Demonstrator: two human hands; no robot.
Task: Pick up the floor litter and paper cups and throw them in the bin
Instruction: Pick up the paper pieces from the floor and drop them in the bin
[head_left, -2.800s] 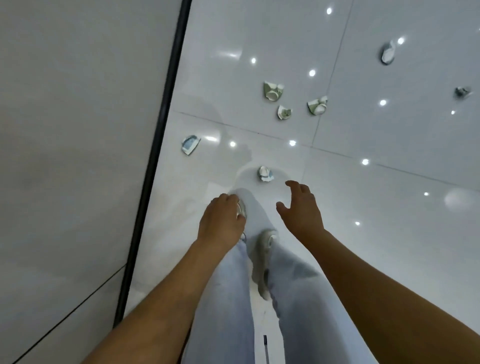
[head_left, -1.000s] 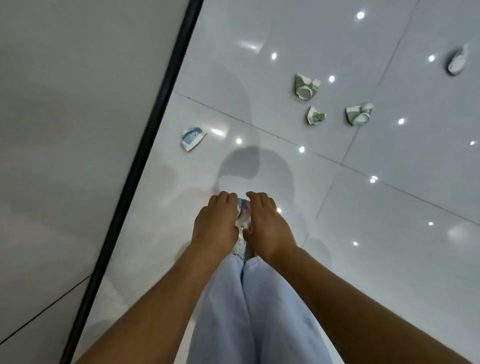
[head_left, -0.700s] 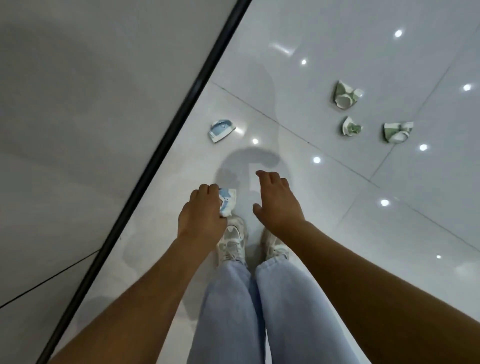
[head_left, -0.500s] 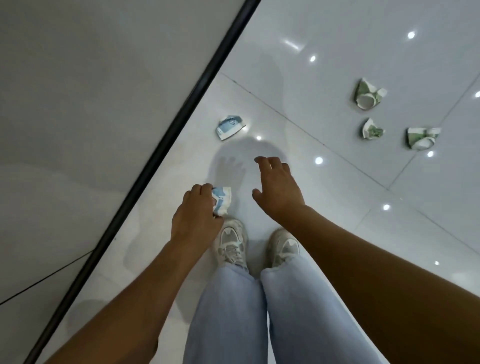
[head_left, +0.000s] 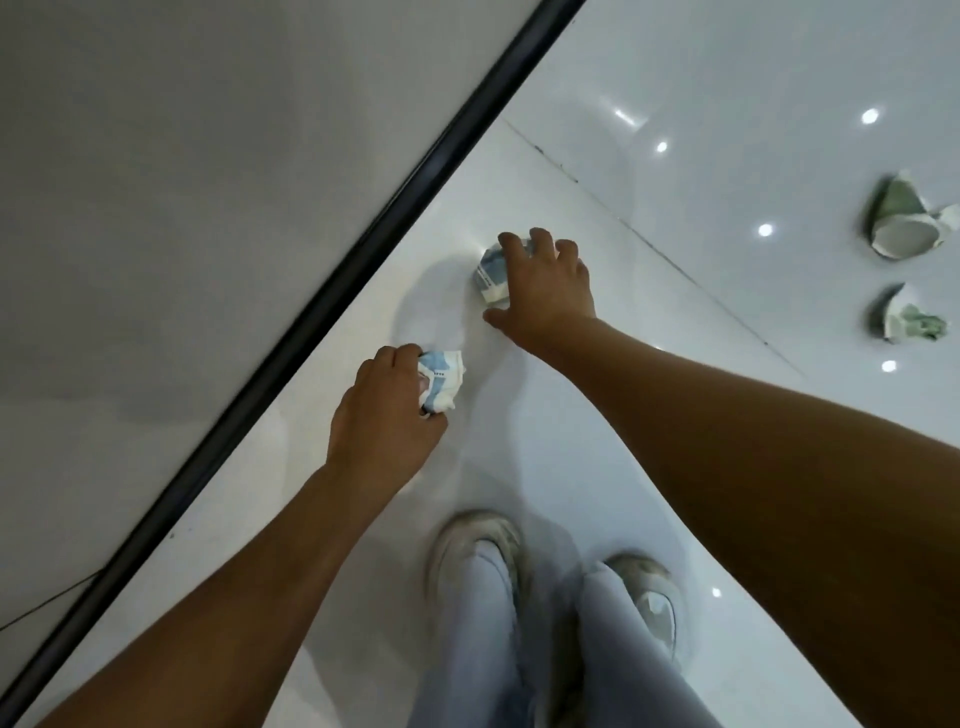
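Two bare hands reach down over a glossy white tiled floor (head_left: 727, 93), seen from the camera on your head, the only view.

Your left hand (head_left: 384, 410) is nearer to you, its fingers curled tightly round a crumpled blue-and-white paper cup (head_left: 441, 379). The cup pokes out past the fingertips on the right side of the fist.

Your right hand (head_left: 545, 280) is stretched further out, fingers spread and curved over a second blue-and-white cup (head_left: 491, 273) lying on the floor close to the black strip (head_left: 332, 301). The fingertips arch over the cup's far edge and the thumb sits at its near edge, so the hand is closing round it; whether the cup has left the floor cannot be told.

The black strip runs diagonally across the picture along the foot of a grey wall (head_left: 182, 182) on your left.

Well off to the right, two more pieces of litter lie on the tiles: a torn green-and-white cup (head_left: 904, 223) with its open mouth showing, and just below it a smaller crushed green-and-white piece (head_left: 909, 322).

At the bottom, your pale blue trouser legs (head_left: 493, 649) end in white trainers (head_left: 478, 545), standing side by side.
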